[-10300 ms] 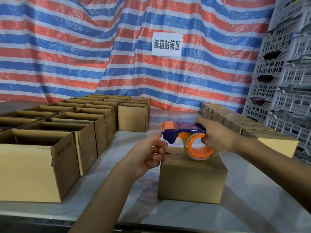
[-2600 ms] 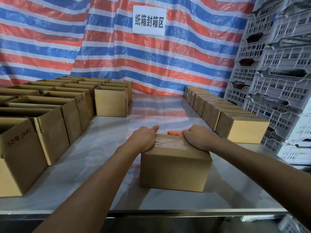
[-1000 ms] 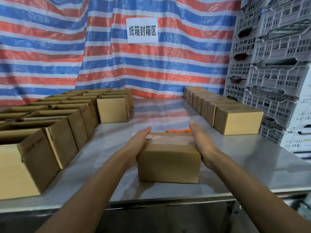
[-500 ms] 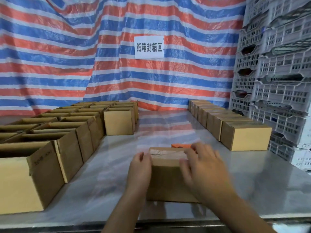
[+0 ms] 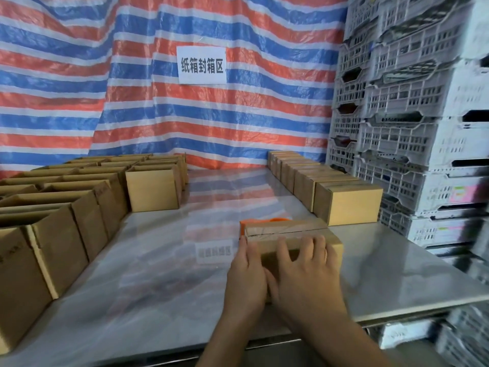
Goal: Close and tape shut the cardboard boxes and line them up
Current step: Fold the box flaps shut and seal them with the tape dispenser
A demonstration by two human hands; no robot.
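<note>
Pressing on the taped box (image 5: 288,231) with left hand (image 5: 247,279) and right hand (image 5: 307,276), fingers of both straight and spread at its near top edge (nothing gripped). Sits near the front edge of the steel table (image 5: 158,274), just before the orange tape dispenser (image 5: 262,221), apart from the row of sealed boxes (image 5: 344,202) at right
</note>
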